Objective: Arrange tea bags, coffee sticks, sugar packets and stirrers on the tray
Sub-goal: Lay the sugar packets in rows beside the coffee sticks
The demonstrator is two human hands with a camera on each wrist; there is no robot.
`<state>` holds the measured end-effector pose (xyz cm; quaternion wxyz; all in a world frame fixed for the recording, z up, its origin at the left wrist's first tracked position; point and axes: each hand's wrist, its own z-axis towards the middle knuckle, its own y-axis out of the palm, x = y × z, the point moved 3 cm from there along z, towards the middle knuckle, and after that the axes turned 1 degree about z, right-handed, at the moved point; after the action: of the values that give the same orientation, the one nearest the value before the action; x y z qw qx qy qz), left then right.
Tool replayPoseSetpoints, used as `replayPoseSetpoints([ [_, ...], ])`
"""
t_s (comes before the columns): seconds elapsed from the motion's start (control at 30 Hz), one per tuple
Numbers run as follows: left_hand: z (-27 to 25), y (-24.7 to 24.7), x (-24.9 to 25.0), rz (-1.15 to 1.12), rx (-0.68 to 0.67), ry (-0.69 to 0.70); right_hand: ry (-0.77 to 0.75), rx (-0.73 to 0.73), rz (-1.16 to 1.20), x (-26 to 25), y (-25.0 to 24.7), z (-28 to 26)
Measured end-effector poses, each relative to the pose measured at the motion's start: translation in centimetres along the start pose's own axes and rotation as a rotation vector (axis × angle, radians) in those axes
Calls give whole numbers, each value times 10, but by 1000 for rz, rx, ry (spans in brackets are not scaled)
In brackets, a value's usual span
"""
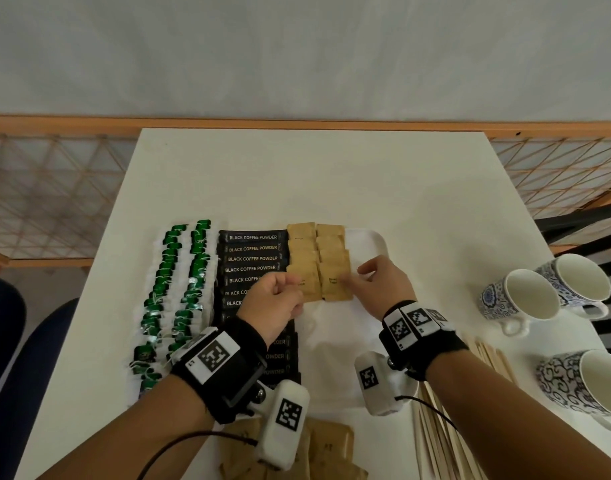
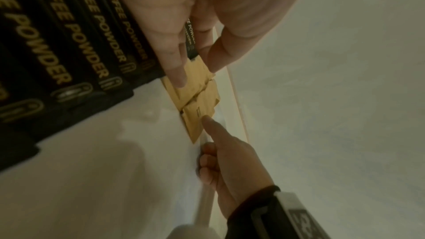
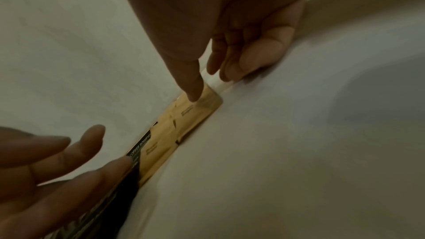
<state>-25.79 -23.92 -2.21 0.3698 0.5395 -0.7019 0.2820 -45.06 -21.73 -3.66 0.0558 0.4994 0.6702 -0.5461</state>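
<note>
On the white tray (image 1: 363,244) lie rows of green tea bags (image 1: 179,278), black coffee sticks (image 1: 252,258) and two columns of brown sugar packets. My left hand (image 1: 292,284) touches the nearest packet of the left column (image 1: 309,289) with a straight fingertip (image 2: 179,79). My right hand (image 1: 352,277) presses its straight index finger (image 3: 194,94) on the nearest packet of the right column (image 1: 335,289), with the other fingers curled. Both packets lie flat, side by side (image 2: 197,115). Wooden stirrers (image 1: 435,434) lie on the table at the near right, off the tray.
Loose sugar packets (image 1: 332,445) are piled at the table's near edge under my left wrist. Three blue-patterned cups (image 1: 526,299) stand on the right. The far half of the white table (image 1: 314,174) is bare, and a wooden lattice rail runs behind it.
</note>
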Motion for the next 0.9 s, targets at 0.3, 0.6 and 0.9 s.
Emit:
replayPoseSetpoints([
  [0.3, 4, 2, 5, -40, 20, 22, -31, -101, -40, 0, 3, -4],
  [0.6, 4, 1, 6, -54, 28, 21, -47, -87, -88, 2, 5, -2],
  [0.9, -41, -22, 6, 137, -73, 31, -219, -66, -77, -10, -4, -51],
])
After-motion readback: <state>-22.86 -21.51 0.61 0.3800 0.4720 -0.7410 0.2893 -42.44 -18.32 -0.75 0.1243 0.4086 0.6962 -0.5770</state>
